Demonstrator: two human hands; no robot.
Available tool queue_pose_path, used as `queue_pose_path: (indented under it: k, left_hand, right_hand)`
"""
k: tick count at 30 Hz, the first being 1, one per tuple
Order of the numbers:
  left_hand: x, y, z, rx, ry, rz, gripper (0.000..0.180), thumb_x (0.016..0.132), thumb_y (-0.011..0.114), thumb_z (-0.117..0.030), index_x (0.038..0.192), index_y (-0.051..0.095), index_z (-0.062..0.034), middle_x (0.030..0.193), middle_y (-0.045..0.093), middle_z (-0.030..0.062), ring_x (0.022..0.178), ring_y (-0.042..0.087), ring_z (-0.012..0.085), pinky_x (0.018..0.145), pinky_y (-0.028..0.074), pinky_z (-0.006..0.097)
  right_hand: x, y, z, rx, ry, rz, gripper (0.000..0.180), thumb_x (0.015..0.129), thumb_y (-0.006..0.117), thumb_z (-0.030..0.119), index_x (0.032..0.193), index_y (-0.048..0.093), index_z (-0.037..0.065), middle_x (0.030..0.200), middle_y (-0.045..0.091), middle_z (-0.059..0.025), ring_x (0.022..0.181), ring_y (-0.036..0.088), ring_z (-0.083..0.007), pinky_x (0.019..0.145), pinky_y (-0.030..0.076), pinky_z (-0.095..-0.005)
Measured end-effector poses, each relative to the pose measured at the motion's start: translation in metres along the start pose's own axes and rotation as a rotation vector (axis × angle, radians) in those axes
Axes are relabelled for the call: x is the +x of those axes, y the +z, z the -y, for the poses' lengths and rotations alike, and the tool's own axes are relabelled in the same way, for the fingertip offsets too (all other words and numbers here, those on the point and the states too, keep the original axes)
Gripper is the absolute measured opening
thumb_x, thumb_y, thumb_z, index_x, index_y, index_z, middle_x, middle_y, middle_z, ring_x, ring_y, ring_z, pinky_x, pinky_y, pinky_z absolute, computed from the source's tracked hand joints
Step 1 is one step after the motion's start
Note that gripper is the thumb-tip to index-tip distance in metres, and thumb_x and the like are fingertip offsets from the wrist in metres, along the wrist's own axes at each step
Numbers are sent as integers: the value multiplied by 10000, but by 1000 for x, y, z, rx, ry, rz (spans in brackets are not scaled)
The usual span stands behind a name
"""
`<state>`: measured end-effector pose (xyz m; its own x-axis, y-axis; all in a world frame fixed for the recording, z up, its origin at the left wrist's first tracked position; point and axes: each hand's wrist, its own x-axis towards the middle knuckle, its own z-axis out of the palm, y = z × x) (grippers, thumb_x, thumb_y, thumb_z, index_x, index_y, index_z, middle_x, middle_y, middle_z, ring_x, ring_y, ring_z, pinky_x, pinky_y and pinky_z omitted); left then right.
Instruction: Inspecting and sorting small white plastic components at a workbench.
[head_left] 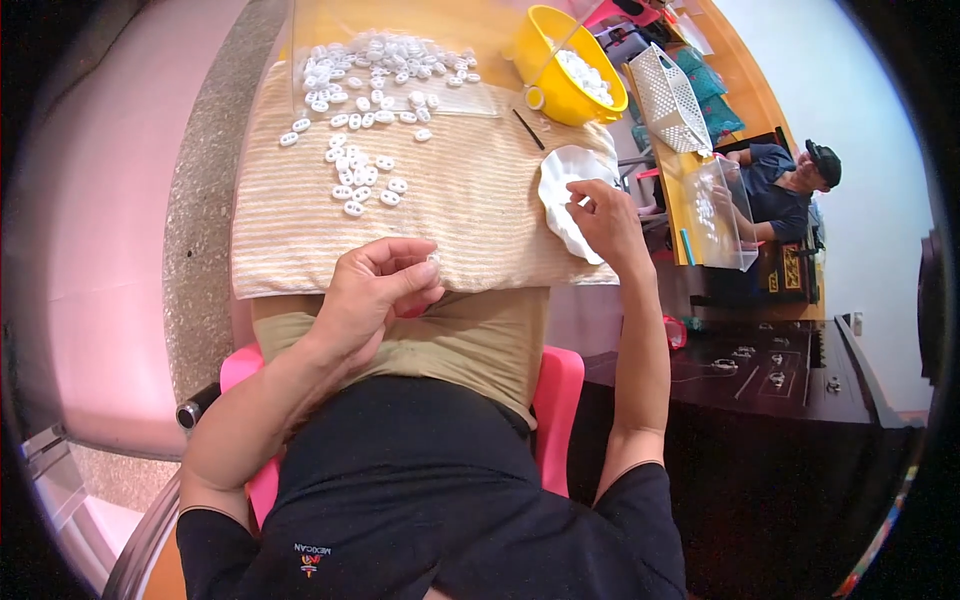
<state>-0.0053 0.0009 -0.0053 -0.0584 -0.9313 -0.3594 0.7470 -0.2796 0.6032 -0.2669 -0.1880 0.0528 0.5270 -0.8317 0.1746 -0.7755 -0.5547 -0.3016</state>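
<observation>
My left hand (385,285) is closed above the near edge of the striped cloth, thumb and forefinger pinching a small whitish piece (433,258) whose kind I cannot make out. Over the white wavy-rimmed dish (560,228) at the right, my right hand (605,222) has its fingers curled in a pinch; whatever they hold is too small to tell. Small white oval plastic pieces with two holes (350,175) lie loosely on the cloth. Many more form a heap (375,60) on a clear sheet at the far side.
A yellow basin (537,60) with white pieces stands at the far right, near a thin black stick (528,130). Beyond it are a white perforated basket (668,98) and a co-worker (780,190) at another table. Pink chair arms (558,420) flank me.
</observation>
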Motion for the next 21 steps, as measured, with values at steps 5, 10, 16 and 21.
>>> queue_pose_path:
  k: [5,10,16,21]
  left_hand:
    - [2,-2,2,28,-17,16,190,868,655,-29,1049,602,0,879,661,73,764,670,168,728,595,316]
    - [0,0,1,37,-20,8,167,872,650,-28,1028,601,3,884,660,79,768,675,173,725,596,310]
    - [0,-1,1,43,-28,11,161,875,648,-32,1026,599,-4,891,658,79,773,676,171,726,596,301]
    - [0,-2,1,24,-10,6,162,875,647,-27,1028,599,-10,890,657,77,780,675,170,730,595,300]
  right_hand:
    - [9,5,-18,-116,5,158,235,791,638,77,1021,672,38,924,678,-160,900,645,-335,828,494,-406]
    - [17,9,-15,-208,33,228,227,801,579,56,1004,677,28,932,673,-206,897,645,-361,825,494,-424]
    - [22,8,-13,-254,42,307,213,766,577,58,935,700,19,853,673,-207,820,658,-357,765,508,-412]
    - [15,12,-10,-183,151,291,210,759,579,97,900,725,39,878,678,-203,851,660,-354,792,511,-410]
